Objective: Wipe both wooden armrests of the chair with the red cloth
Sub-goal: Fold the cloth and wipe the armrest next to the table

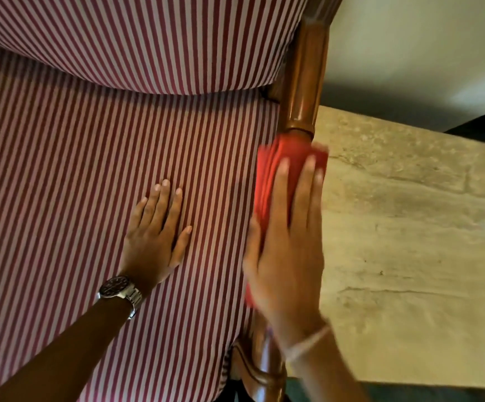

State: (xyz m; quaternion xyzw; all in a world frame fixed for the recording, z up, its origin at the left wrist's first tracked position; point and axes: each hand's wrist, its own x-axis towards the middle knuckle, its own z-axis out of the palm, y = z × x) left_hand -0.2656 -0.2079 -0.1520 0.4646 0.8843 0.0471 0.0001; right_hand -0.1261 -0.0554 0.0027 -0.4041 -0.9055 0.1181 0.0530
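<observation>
The chair's right wooden armrest [303, 82] runs from the top of the view down towards me, glossy brown. A folded red cloth [276, 161] lies over its middle stretch. My right hand [289, 245] presses flat on the cloth, fingers together and pointing away, slightly blurred. My left hand [155, 236], with a metal wristwatch, rests flat with spread fingers on the red-and-white striped seat cushion [90, 184]. The armrest's near end [261, 369] shows below my right wrist. The left armrest is out of view.
The striped backrest cushion [148, 39] bulges over the seat at the top. A beige stone-topped side table [415, 242] stands right beside the armrest. A pale wall [423, 39] lies behind it.
</observation>
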